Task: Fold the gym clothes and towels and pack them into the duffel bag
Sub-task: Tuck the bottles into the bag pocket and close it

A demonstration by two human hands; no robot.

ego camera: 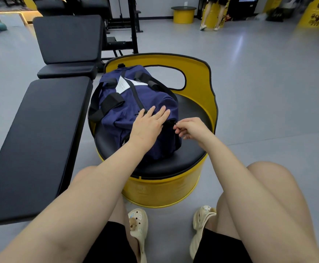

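A navy duffel bag (134, 99) with black straps and a white tag lies on the black cushion of a yellow barrel seat (196, 103). My left hand (149, 124) lies flat on the near end of the bag, fingers straight. My right hand (190, 128) pinches a small black zipper pull at the bag's near right end. No clothes or towels are in view.
A black padded gym bench (35, 141) stretches along the left, its raised backrest (67, 38) behind. Black rack frames (122, 25) stand at the back. A person's legs (213, 16) and yellow barrels (183, 15) are at the far wall. Grey floor lies to the right.
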